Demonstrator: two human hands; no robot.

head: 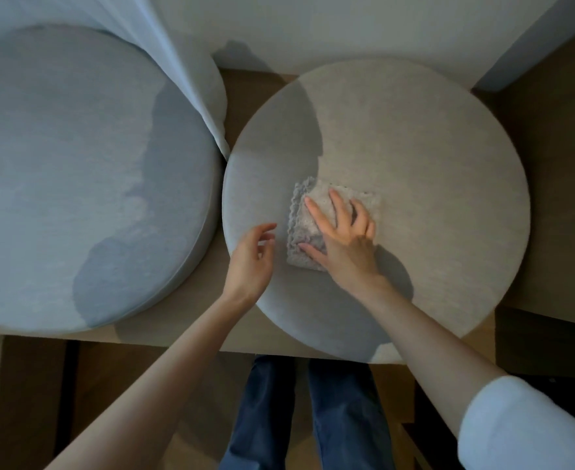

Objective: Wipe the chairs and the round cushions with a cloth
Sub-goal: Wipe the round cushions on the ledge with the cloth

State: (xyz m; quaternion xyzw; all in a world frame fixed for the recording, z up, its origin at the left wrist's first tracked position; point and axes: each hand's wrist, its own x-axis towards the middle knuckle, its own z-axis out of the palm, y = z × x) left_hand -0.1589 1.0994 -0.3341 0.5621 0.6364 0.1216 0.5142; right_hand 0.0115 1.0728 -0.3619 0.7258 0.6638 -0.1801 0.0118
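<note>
Two round cushions lie side by side on a wooden bench [242, 96]. The right one [432, 164] is beige, the left one [58, 164] pale blue-grey. A folded grey cloth [304, 212] with a scalloped edge lies near the middle of the beige cushion. My right hand [342, 237] presses flat on the cloth with its fingers spread and straight. My left hand [252, 257] hovers at the beige cushion's left edge, fingers loosely curled, holding nothing.
A white curtain [177, 52] hangs down between the cushions at the back. A white wall [347, 25] runs behind the bench. The bench's front edge is just below the cushions. My legs in blue trousers [272, 412] stand on the wooden floor.
</note>
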